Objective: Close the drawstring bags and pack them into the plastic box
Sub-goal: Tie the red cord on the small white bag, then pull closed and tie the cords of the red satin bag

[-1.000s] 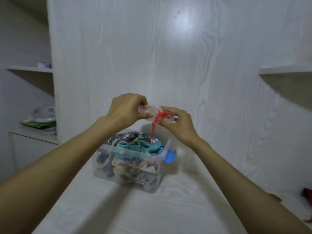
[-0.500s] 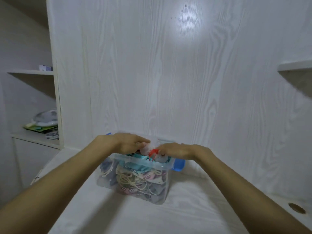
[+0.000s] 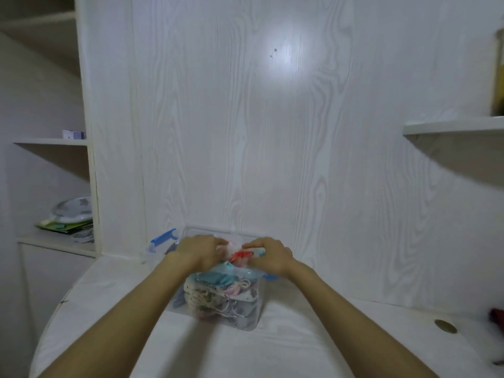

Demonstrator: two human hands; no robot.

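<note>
A clear plastic box (image 3: 253, 320) with blue latches stands on the white desk against the back panel, filled with several drawstring bags (image 3: 215, 296) and their cords. My left hand (image 3: 200, 252) and my right hand (image 3: 270, 256) rest on top of the box, both pressing a small pale bag with a red drawstring (image 3: 238, 253) down onto the pile. Each hand grips one side of that bag; most of the bag is hidden under my fingers.
The white desk (image 3: 300, 345) has a round cable hole (image 3: 445, 326) at the right and a dark red thing (image 3: 497, 316) at the right edge. A left shelf holds a round white device on green papers (image 3: 72, 216). Another shelf (image 3: 452, 126) juts out at the right.
My hands held the red-drawstring bag above the box a second ago; they have lowered it onto the pile in the box and now press on it.
</note>
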